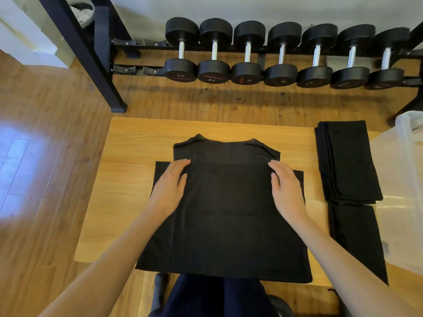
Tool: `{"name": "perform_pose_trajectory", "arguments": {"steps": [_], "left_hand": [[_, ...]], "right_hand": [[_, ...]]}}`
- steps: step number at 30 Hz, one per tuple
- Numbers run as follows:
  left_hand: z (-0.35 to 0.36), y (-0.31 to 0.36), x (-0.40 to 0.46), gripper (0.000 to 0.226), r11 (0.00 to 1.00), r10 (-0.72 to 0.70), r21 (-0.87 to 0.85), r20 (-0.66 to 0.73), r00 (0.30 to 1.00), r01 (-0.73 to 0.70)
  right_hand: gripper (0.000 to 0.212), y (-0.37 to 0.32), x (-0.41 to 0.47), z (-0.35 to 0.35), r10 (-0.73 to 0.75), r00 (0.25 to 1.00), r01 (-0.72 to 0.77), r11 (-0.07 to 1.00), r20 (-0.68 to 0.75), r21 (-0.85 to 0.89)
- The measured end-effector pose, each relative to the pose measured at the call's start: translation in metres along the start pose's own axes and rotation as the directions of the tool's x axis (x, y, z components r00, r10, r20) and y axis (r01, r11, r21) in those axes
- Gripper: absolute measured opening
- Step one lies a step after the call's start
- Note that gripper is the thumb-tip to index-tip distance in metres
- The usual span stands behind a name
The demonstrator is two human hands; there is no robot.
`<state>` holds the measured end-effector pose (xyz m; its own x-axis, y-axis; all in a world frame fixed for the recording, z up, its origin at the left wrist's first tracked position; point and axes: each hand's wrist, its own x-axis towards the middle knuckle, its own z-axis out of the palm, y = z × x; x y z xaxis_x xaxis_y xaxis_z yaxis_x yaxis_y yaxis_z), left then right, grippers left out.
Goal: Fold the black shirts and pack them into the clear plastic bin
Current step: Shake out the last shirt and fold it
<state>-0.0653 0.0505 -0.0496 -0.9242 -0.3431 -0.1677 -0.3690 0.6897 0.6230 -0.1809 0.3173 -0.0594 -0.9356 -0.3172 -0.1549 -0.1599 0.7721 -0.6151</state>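
A black shirt [225,209] lies flat on the wooden table [128,179], collar away from me, both sleeves folded inward. My left hand [170,186] rests flat on its left side with straight fingers. My right hand [287,186] rests flat on its right side the same way. Two folded black shirts lie at the table's right: one stack [348,161] farther back, another [359,236] nearer to me. The clear plastic bin [402,179] stands at the far right, partly cut off by the frame edge.
A black rack [96,53] with a row of several dumbbells [283,53] stands on the wooden floor beyond the table. My dark-trousered lap [217,296] shows below the table's near edge. Bare tabletop lies to the shirt's left.
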Motion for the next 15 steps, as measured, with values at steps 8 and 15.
{"name": "perform_pose_trajectory", "arguments": {"steps": [8, 15], "left_hand": [[0.022, -0.007, 0.057, 0.056, 0.971, 0.089, 0.210, 0.123, 0.988, -0.114], [0.016, -0.017, 0.068, 0.067, 0.970, 0.073, 0.222, 0.131, 0.989, -0.101]], "right_hand": [[0.032, 0.000, 0.051, 0.018, -0.138, 0.990, 0.133, 0.968, -0.011, -0.214], [0.032, 0.015, 0.081, 0.001, -0.030, 0.995, 0.011, 0.980, -0.091, -0.200]]}}
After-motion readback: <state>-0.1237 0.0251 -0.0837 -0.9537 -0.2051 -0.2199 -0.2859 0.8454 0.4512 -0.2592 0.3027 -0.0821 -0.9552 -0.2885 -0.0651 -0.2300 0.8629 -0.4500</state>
